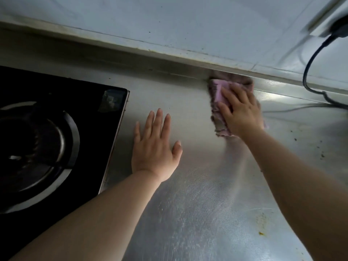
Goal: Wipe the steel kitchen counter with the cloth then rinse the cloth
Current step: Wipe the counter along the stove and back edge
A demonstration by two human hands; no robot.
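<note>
From the head view, the right hand (239, 110) lies flat on the cloth (222, 102), fingers straight and spread, pressing it down on the steel counter (188, 185) rather than gripping it; the thumb side is hidden, so whether any edge is pinched I cannot tell. The cloth, pinkish-purple with a grey fringe, sits at the very back of the counter, its far edge touching the raised lip below the wall (169, 25). It lies directly under this hand, with a strip showing past the fingertips and to the hand's left. Its long axis appears to run from the back lip toward the person, tilted slightly to the right at the near end, roughly in line with the right forearm. The left hand (154, 146) rests open and flat on bare steel, fingers straight and a little fanned, holding nothing; it sits between the cloth and the black gas hob (62, 129), just beside the hob's edge and well apart from the cloth. The right hand is therefore the one working. Specks and a yellowish stain (261, 223) lie on the counter to the right and nearer the person, so I judge the next strokes should go that way, back along the cloth's own length. A black cable (308, 72) trails down at the far right. No tap or sink is in view, so rinsing is not yet begun.
</note>
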